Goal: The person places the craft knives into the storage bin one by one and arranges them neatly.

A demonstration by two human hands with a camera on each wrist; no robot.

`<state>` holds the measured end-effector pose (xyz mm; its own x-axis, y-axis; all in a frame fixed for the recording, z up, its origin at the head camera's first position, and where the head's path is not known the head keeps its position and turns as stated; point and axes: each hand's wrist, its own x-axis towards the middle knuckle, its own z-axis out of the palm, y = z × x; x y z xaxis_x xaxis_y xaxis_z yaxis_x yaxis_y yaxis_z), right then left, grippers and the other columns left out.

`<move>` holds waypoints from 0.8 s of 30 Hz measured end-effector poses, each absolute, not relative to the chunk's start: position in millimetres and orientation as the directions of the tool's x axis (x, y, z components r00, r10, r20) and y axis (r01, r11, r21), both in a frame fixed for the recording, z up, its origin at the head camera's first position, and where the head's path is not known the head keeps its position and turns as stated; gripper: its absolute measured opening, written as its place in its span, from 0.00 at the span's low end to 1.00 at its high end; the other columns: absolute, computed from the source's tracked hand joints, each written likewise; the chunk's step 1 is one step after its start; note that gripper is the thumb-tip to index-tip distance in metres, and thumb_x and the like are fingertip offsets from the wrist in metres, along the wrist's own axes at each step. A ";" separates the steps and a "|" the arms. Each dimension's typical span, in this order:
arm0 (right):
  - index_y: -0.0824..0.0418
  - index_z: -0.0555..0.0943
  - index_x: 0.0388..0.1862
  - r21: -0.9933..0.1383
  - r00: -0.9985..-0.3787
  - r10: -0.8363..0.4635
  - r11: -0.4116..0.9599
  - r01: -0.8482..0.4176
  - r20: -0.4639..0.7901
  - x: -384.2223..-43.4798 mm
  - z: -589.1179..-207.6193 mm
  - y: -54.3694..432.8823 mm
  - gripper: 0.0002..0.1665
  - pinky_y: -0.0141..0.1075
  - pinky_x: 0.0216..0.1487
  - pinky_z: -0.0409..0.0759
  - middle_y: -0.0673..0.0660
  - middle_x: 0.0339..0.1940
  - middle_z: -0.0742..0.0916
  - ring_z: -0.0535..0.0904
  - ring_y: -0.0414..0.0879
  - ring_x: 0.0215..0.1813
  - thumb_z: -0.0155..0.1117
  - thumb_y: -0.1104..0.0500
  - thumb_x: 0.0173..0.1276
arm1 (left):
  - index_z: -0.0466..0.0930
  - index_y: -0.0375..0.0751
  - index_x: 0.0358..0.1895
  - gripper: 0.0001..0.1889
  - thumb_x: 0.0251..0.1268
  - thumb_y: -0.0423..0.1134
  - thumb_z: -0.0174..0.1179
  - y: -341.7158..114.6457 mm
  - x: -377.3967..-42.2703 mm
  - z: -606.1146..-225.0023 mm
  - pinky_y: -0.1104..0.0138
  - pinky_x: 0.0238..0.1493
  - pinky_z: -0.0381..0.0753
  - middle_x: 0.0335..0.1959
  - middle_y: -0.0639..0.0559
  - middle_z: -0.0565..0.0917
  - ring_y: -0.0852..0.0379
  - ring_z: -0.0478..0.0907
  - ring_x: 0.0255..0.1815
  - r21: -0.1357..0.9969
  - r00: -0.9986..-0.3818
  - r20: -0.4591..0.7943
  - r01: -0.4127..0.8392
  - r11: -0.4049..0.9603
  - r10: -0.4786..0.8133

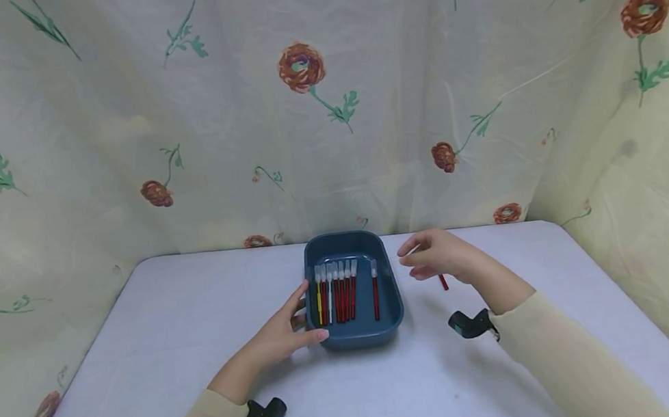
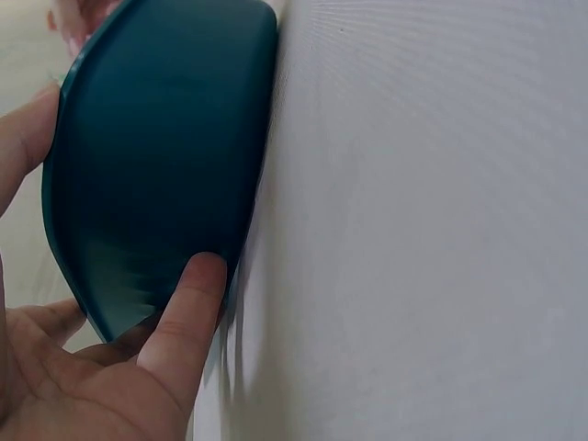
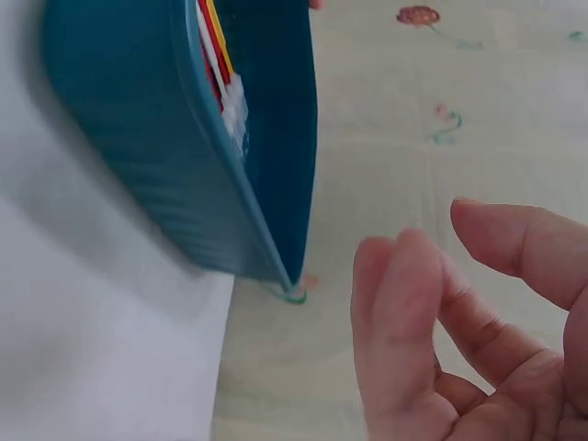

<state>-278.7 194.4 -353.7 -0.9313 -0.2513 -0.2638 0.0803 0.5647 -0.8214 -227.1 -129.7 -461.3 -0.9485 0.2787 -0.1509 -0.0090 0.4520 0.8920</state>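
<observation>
A blue rectangular tub (image 1: 358,340) stands near the table's far edge. Inside lies a row of slim pens (image 1: 344,297) with pale translucent caps, mostly red, one yellow and one white at the left. A single red pen (image 1: 376,293) lies apart on the right of the tub. My left hand (image 1: 277,332) holds the tub's left side, thumb (image 2: 197,285) against its outer wall and fingers near the rim. Off the tub's right side, my right hand (image 1: 438,251) is raised with fingers loosely bent and nothing between them. Another red stick (image 1: 444,283) shows below it, partly hidden.
A white-covered table (image 1: 169,337) spreads under everything. A flower-patterned curtain (image 1: 379,162) hangs behind and along both sides. Black wrist cameras (image 1: 471,323) stick out from both sleeves.
</observation>
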 end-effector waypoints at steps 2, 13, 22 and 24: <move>0.67 0.79 0.58 -0.813 -0.935 -0.240 0.577 0.079 -0.262 -278.6 -355.4 200.7 0.21 0.40 0.47 0.86 0.65 0.51 0.84 0.85 0.51 0.43 0.66 0.56 0.72 | 0.44 0.63 0.82 0.56 0.55 0.51 0.75 -129.7 -227.1 -461.2 0.39 0.63 0.71 0.78 0.36 0.58 0.34 0.64 0.73 0.891 -0.949 -0.156 -0.015 0.454 0.274; 0.68 0.77 0.60 -0.785 -0.941 -0.183 0.608 0.119 -0.285 -287.1 -381.6 232.4 0.24 0.45 0.54 0.83 0.69 0.55 0.83 0.81 0.58 0.49 0.64 0.53 0.74 | 0.44 0.62 0.82 0.56 0.55 0.51 0.75 -129.7 -227.3 -462.1 0.39 0.63 0.70 0.77 0.35 0.59 0.34 0.64 0.73 0.891 -0.949 -0.152 -0.011 0.454 0.275; 0.69 0.77 0.59 -0.770 -0.952 -0.119 0.619 0.151 -0.283 -296.0 -405.1 243.8 0.23 0.41 0.49 0.84 0.68 0.53 0.83 0.80 0.55 0.46 0.64 0.55 0.74 | 0.44 0.64 0.82 0.56 0.55 0.51 0.75 -130.2 -226.3 -459.7 0.39 0.63 0.70 0.78 0.36 0.59 0.35 0.63 0.73 0.890 -0.946 -0.157 -0.012 0.455 0.282; 0.69 0.77 0.59 -0.771 -0.953 -0.106 0.617 0.159 -0.282 -298.8 -410.3 245.6 0.22 0.39 0.47 0.84 0.66 0.52 0.84 0.79 0.53 0.44 0.64 0.56 0.74 | 0.44 0.64 0.82 0.56 0.55 0.51 0.75 -130.5 -226.3 -459.8 0.39 0.63 0.70 0.78 0.36 0.59 0.34 0.64 0.73 0.890 -0.946 -0.155 -0.010 0.455 0.283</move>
